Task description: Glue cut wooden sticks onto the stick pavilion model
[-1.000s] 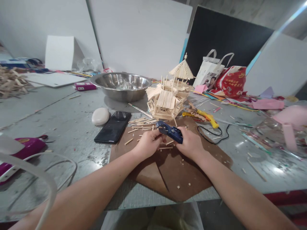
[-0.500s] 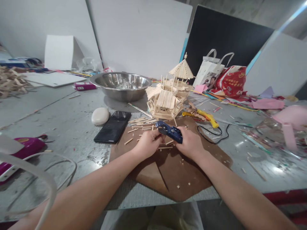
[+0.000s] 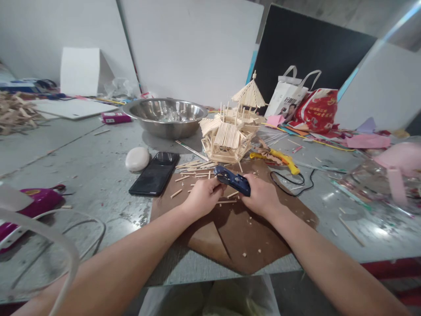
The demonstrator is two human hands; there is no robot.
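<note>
My right hand (image 3: 262, 195) is wrapped round the handles of a dark blue hand cutter (image 3: 237, 181), whose head points left. Closed at the other end of the tool is my left hand (image 3: 204, 197), pinching a thin wooden stick (image 3: 209, 174) that pokes up above the fingers; the rest of it is hidden. Under both hands lies a brown leather-like mat (image 3: 256, 237) with short cut sticks and crumbs on it. Just beyond stands a pavilion model (image 3: 226, 136) built of wooden sticks, with a pointed roof at the back. Loose sticks (image 3: 194, 166) lie at its foot.
A black phone (image 3: 154, 174) and a white rounded case (image 3: 137, 159) lie left of the mat. A steel basin (image 3: 167, 125) stands behind them. Right of the model is a yellow glue gun (image 3: 285, 161) with a black cord. A white cable (image 3: 70, 254) loops at the lower left.
Both hands and the cutter stay almost in place. The view has shifted very slightly.
</note>
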